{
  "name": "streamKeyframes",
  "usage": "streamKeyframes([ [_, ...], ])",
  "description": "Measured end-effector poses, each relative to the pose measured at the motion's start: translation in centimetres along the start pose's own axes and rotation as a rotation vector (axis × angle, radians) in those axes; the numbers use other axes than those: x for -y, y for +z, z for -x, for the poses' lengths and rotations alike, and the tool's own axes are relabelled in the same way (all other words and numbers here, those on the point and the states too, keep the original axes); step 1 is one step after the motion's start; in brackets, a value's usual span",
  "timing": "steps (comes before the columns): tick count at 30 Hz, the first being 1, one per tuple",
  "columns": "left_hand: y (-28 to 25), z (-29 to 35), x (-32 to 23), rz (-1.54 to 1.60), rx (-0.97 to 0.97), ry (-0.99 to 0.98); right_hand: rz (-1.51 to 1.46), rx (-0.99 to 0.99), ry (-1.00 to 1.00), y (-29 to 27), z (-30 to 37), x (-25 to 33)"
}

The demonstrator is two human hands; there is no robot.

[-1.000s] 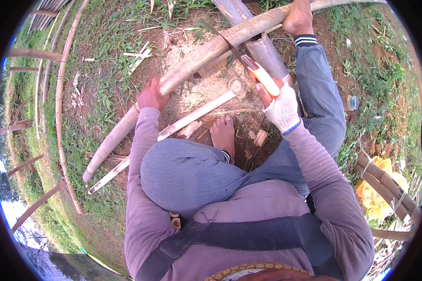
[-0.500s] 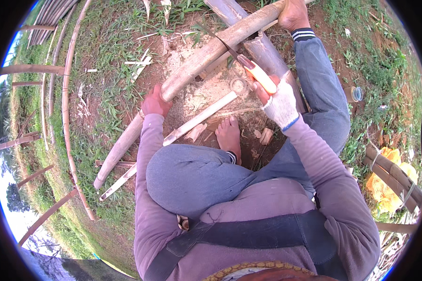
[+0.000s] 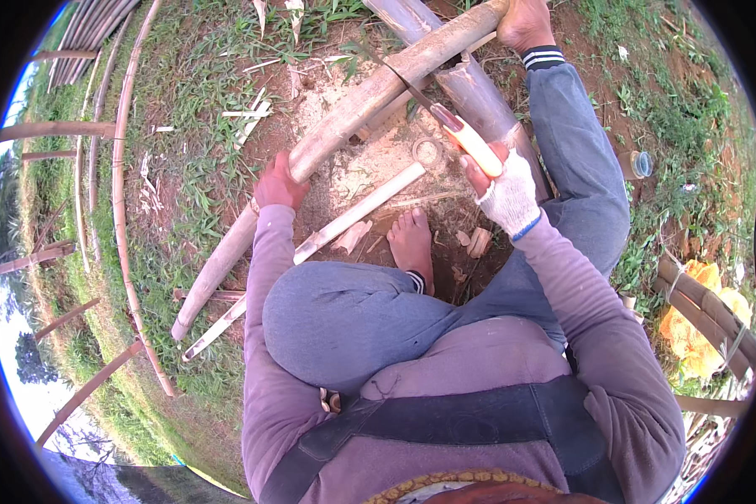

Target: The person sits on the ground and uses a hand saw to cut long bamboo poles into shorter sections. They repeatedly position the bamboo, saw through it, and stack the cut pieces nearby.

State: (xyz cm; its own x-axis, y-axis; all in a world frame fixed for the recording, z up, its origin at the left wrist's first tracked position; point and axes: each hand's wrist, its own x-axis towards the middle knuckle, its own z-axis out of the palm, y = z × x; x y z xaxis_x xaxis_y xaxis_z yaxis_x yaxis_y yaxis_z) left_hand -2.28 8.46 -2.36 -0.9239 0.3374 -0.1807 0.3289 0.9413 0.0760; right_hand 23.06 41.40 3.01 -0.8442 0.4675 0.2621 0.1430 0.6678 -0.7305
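Observation:
A long thick bamboo pole (image 3: 357,109) lies slanted across the bare ground in front of me. My left hand (image 3: 279,182) grips it near its middle. My right hand (image 3: 504,186), in a white knit glove, is closed on the pale handle of a knife (image 3: 445,122). The dark blade rests against the pole's upper side. My bare foot (image 3: 412,241) sits on the soil below the pole. My other foot (image 3: 525,23) presses on the pole's far end at the top.
A thinner split bamboo strip (image 3: 353,214) lies under the pole. Another thick bamboo trunk (image 3: 470,88) lies behind the knife. Bamboo chips litter the soil. Thin bamboo poles (image 3: 122,143) lie in the grass at left. A small jar (image 3: 638,164) and yellow bag (image 3: 697,323) are at right.
The view has shifted slightly; my right hand has slid the knife a little down the pole toward me. My left hand keeps its grip on the pole.

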Motion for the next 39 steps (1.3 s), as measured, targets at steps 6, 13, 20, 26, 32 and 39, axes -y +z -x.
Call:
streamKeyframes([
  [6, 0.4, 0.6, -0.5, 0.002, 0.055, -0.022, 0.166, -0.004, -0.289, -1.4, 3.3, -2.5],
  [13, 0.2, -0.1, 0.1, 0.015, 0.026, -0.012, -0.025, -0.004, 0.031, 0.5, -0.4, 0.0],
  [20, 1.2, -0.1, -0.5, 0.001, 0.033, -0.005, -0.001, 0.019, 0.059, 2.3, -1.9, -1.4],
  [26, 0.1, 0.2, -0.1, -0.016, 0.046, -0.031, 0.032, 0.009, -0.061, 0.0, 1.8, -1.9],
  [32, 0.4, 0.0, -0.4, 0.001, 0.071, -0.029, 0.038, 0.022, 0.031, 2.1, -2.4, -0.9],
  [39, 1.0, 0.4, 0.3, -0.017, 0.023, -0.011, 0.011, 0.041, -0.091, -0.8, 3.2, -2.5],
])
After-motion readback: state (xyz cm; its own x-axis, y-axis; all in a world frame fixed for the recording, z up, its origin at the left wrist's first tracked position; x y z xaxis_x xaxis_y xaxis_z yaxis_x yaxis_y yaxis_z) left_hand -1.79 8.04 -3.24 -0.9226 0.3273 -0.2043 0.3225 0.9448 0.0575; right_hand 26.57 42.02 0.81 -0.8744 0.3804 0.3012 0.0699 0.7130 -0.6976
